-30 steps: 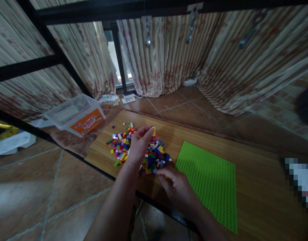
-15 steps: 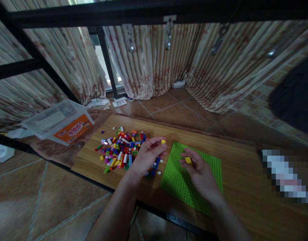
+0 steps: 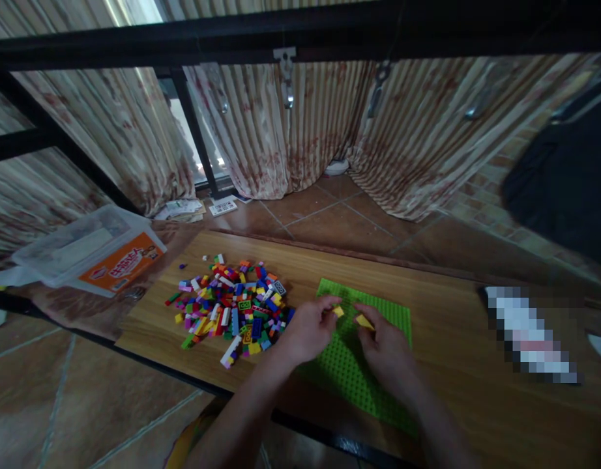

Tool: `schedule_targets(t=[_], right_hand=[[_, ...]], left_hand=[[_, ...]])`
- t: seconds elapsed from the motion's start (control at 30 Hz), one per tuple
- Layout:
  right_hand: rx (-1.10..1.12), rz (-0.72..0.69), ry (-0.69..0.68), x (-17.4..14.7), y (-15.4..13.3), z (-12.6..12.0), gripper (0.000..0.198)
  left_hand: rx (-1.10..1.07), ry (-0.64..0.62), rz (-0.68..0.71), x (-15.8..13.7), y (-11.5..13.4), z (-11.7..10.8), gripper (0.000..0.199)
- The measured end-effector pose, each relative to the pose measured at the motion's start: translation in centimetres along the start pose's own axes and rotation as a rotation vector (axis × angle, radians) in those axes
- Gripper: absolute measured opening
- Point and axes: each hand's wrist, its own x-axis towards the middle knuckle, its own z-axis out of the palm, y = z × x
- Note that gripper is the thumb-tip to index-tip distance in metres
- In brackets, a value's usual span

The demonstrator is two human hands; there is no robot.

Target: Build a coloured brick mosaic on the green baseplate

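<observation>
Striped, patterned curtains (image 3: pixel 310 130) hang behind a tiled floor (image 3: pixel 324 212) and a wood-topped counter (image 3: pixel 452 332). The left hand (image 3: pixel 310 329) has its fingers nearly closed, pinching a small yellow brick (image 3: pixel 338 312) at its fingertips; the right hand (image 3: pixel 386 339), likewise narrowed to a pinch, grips a second yellow brick (image 3: pixel 364 322). The two bricks face each other, near but apart, over the far half of a green studded baseplate (image 3: pixel 349 374), which the hands partly cover. Left of them spreads a pile of mixed bricks (image 3: pixel 236 306), its right edge hidden by the left hand. A clear plastic box (image 3: pixel 105 270) sits beyond the pile.
</observation>
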Motion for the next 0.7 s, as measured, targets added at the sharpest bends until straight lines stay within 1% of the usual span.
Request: schedule_targets(t=[0.03, 0.13, 0.27, 0.37, 0.47, 0.57, 0.7], right_hand=[[-0.029, -0.005, -0.006, 0.1, 0.3, -0.1, 0.045], [-0.085, 0.009, 0.001, 0.4, 1.4, -0.6, 0.045], [-0.127, 0.053, -0.011, 0.9, 2.5, -1.2, 0.043], [-0.148, 0.058, -0.004, 1.1, 2.6, -1.2, 0.039], [-0.230, 0.067, 0.002, 1.3, 2.5, -1.3, 0.034], [-0.320, 0.113, -0.032, 1.6, 2.9, -1.9, 0.030], [-0.357, 0.168, -0.045, 1.9, 4.3, -2.8, 0.031]], left_hand=[[0.066, -0.001, 0.022, 0.0, 0.1, 0.2, 0.030], [0.197, -0.055, 0.066, 0.0, 0.5, 0.4, 0.022], [0.293, -0.089, 0.100, -0.1, 0.9, 0.4, 0.023], [0.288, -0.092, 0.125, -0.2, 1.0, 0.4, 0.026], [0.203, -0.072, 0.109, -0.3, 1.2, 0.1, 0.031], [0.097, -0.027, 0.078, -0.3, 1.1, -1.6, 0.031], [0.074, 0.055, 0.100, -0.9, 0.6, -5.9, 0.025]])
